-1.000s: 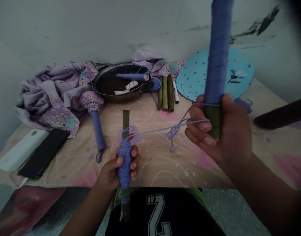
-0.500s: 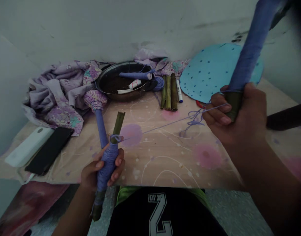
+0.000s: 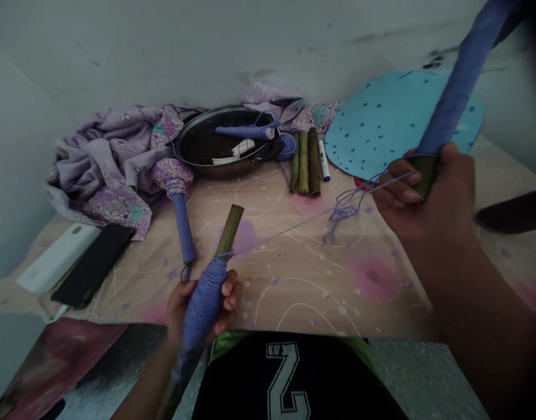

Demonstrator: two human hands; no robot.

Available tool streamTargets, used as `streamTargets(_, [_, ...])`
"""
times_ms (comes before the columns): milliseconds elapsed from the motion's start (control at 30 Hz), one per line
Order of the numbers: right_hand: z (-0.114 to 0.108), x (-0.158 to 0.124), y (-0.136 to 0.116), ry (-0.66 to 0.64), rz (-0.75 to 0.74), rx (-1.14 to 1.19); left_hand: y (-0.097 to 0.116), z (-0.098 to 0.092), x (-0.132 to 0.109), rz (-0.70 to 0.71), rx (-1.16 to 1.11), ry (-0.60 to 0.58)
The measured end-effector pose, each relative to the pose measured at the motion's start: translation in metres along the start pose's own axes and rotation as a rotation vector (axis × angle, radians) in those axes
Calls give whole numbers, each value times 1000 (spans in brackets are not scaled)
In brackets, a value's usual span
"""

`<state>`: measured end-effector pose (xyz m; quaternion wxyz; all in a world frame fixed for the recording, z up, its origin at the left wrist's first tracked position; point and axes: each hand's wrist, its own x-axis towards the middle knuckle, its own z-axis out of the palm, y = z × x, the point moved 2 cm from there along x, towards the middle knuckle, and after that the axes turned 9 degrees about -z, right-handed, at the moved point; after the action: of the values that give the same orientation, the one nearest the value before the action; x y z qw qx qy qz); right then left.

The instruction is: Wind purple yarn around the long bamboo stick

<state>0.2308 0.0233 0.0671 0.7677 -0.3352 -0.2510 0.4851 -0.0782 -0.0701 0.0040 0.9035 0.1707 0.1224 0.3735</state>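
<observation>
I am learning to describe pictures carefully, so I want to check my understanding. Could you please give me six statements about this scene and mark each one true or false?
1. The left hand holds a cord-wound stick. True.
2. The right hand holds nothing. False: the right hand holds a purple-wrapped stick.
3. A thin purple cord stretches between the two hands. True.
4. The marker lies inside the pan. False: the marker lies outside the pan, beside the green sticks.
5. The black phone lies next to a white object. True.
6. The dotted disc is plain red. False: the dotted disc is light blue with darker dots.
</observation>
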Motion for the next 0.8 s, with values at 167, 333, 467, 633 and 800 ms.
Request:
streamTargets(167, [-9,7,2,7,-75,-26,3,-3,-8,11,-40,-122])
streamTargets(333, [-9,9,-2,67,-83,-18,6,-8,-20,-201,37,-246])
streamTargets(467, [-7,10,-8,116,-93,-28,7,-12,-30,-219,1,-329])
streamTargets(633, [-8,13,-5,116,-99,-55,5,-2,-36,-167,-101,-269])
streamTargets(800, [-19,20,-1,143,-84,-6,5,16,-33,-200,-57,-355])
